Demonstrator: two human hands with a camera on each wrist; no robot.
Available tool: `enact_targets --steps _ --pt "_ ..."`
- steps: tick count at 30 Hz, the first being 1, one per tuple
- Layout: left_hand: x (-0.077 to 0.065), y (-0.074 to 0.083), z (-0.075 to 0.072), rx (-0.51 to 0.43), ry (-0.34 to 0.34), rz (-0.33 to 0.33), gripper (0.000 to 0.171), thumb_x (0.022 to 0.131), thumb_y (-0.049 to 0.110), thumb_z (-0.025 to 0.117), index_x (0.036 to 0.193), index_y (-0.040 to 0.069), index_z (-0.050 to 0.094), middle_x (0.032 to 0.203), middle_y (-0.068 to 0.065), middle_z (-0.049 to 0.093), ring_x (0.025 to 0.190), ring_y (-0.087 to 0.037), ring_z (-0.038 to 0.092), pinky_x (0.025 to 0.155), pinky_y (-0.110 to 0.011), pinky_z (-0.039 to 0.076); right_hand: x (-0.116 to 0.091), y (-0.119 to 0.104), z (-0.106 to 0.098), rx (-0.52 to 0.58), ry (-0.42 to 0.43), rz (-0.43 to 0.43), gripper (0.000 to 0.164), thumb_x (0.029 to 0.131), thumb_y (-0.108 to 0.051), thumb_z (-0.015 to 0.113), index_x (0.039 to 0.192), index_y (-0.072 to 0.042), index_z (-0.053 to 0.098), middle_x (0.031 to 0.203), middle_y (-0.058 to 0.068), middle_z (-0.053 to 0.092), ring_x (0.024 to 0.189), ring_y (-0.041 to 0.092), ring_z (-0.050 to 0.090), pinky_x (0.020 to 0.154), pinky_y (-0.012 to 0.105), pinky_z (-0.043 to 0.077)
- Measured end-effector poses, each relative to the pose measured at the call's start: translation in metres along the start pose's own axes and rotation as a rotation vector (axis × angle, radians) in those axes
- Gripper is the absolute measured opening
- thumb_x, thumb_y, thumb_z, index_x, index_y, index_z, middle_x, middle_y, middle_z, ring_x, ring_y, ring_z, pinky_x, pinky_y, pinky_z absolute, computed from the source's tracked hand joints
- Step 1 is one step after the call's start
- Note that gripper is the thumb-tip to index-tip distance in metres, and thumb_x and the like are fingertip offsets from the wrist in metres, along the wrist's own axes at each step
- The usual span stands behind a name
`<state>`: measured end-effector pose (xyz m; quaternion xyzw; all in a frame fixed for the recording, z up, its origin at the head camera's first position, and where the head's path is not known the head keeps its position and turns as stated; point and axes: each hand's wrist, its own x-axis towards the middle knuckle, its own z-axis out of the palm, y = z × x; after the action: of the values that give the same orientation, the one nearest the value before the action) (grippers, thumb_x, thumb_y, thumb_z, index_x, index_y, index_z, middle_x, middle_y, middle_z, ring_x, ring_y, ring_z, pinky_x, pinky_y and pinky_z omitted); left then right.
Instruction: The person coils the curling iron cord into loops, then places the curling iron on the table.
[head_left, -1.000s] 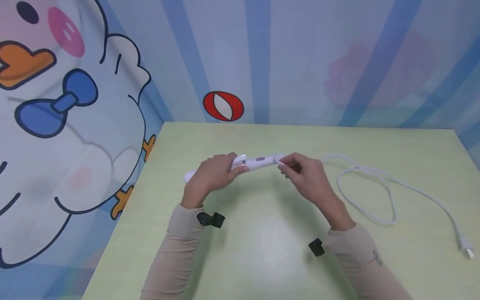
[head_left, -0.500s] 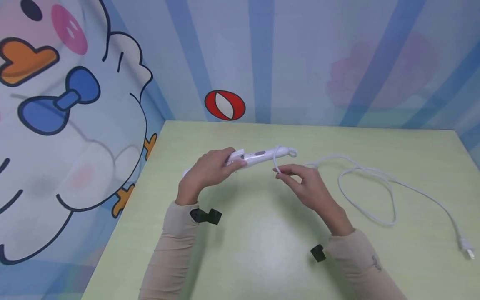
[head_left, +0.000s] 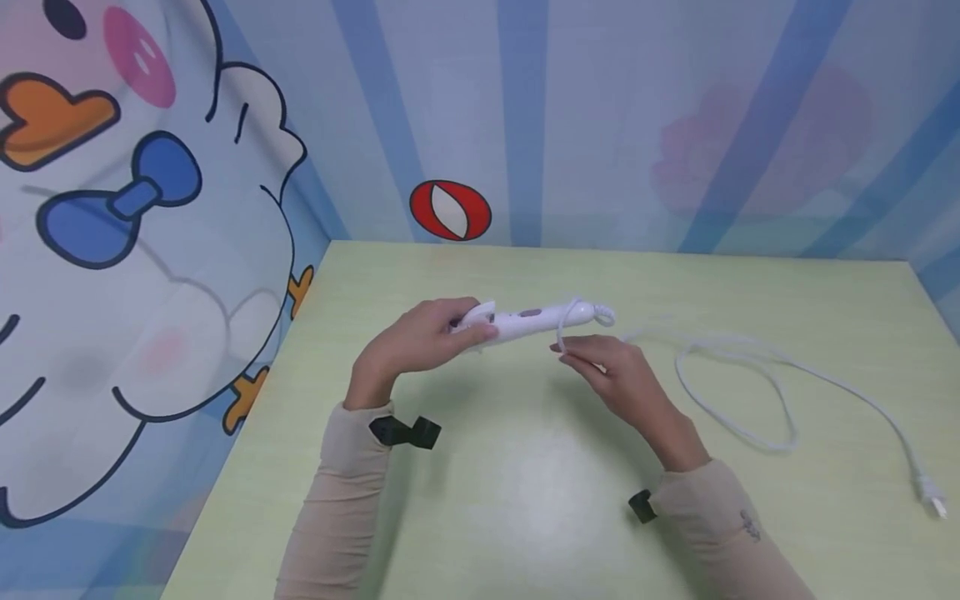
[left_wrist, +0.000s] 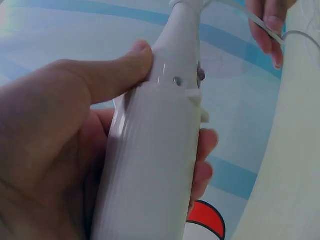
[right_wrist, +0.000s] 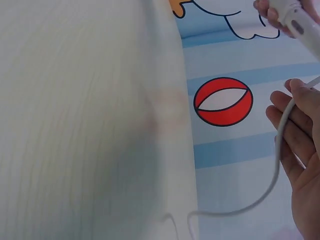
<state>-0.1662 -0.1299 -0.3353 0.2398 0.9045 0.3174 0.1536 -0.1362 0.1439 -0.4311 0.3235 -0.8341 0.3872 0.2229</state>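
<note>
My left hand (head_left: 420,337) grips a white curling iron (head_left: 536,321), thumb along its side and fingers wrapped round the barrel. In the left wrist view the body of the curling iron (left_wrist: 150,160) fills the palm. The iron is held above the table, its handle end pointing right, with a grey oval button showing. A white power cord (head_left: 561,329) loops over the handle near its end. Just below that loop, my right hand (head_left: 626,379) pinches the cord between thumb and fingers. In the right wrist view the cord (right_wrist: 277,165) hangs down from that pinch.
The rest of the cord lies in a loose loop on the pale green table (head_left: 517,500), and its two-pin plug (head_left: 932,497) is near the right edge. A blue striped wall (head_left: 592,125) with cartoon prints stands behind and to the left.
My right hand has drawn the pinched cord down and toward me, off the handle's end, opening a loop round it. The iron has shifted slightly right and some of the cord on the table is moving.
</note>
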Motion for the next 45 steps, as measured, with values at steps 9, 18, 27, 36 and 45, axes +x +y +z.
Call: enact_targets --steps 9,18,27,36,45 --pt "-0.007 0.005 -0.005 -0.032 -0.083 0.052 0.022 0.092 0.041 0.06 0.098 0.02 0.061 0.087 -0.001 0.058 0.078 -0.018 0.053 0.065 -0.031 0.044 -0.002 0.005 -0.009 -0.091 0.001 0.051 0.022 0.089 -0.03 0.064 0.088 -0.01 0.072 0.071 0.007 0.068 0.054 0.01 0.038 0.052 0.026 0.036" --pt "-0.012 0.009 -0.005 -0.056 -0.173 0.045 0.022 0.088 0.041 0.065 0.091 0.019 0.065 0.077 0.0 0.056 0.069 -0.016 0.049 0.061 -0.028 0.04 0.015 0.004 -0.035 -0.026 -0.179 0.019 0.039 0.079 0.011 0.068 0.111 -0.01 0.07 0.098 0.006 0.074 0.088 0.022 0.071 0.074 0.04 0.056" --pt "-0.013 0.015 0.0 -0.003 -0.211 0.016 0.02 0.088 0.041 0.067 0.092 0.022 0.068 0.078 0.002 0.057 0.07 -0.014 0.05 0.061 -0.027 0.04 0.035 0.001 -0.054 -0.057 -0.258 0.044 0.024 0.085 -0.006 0.069 0.109 -0.009 0.072 0.098 0.004 0.074 0.081 0.013 0.071 0.069 0.031 0.054" --pt "-0.009 0.021 0.008 0.147 -0.188 -0.116 0.027 0.087 0.046 0.065 0.097 0.02 0.067 0.076 0.002 0.059 0.066 -0.014 0.051 0.059 -0.027 0.041 0.049 -0.019 -0.058 -0.188 -0.304 0.055 0.016 0.087 -0.009 0.068 0.102 -0.01 0.073 0.092 0.002 0.073 0.08 0.014 0.068 0.07 0.032 0.054" --pt "-0.006 0.025 0.014 0.238 -0.11 -0.213 0.03 0.089 0.048 0.062 0.098 0.019 0.064 0.073 0.0 0.056 0.062 -0.014 0.05 0.055 -0.028 0.038 0.055 -0.042 -0.048 -0.285 -0.318 0.092 0.007 0.088 -0.007 0.066 0.093 -0.007 0.071 0.085 0.004 0.07 0.067 0.014 0.06 0.064 0.033 0.05"
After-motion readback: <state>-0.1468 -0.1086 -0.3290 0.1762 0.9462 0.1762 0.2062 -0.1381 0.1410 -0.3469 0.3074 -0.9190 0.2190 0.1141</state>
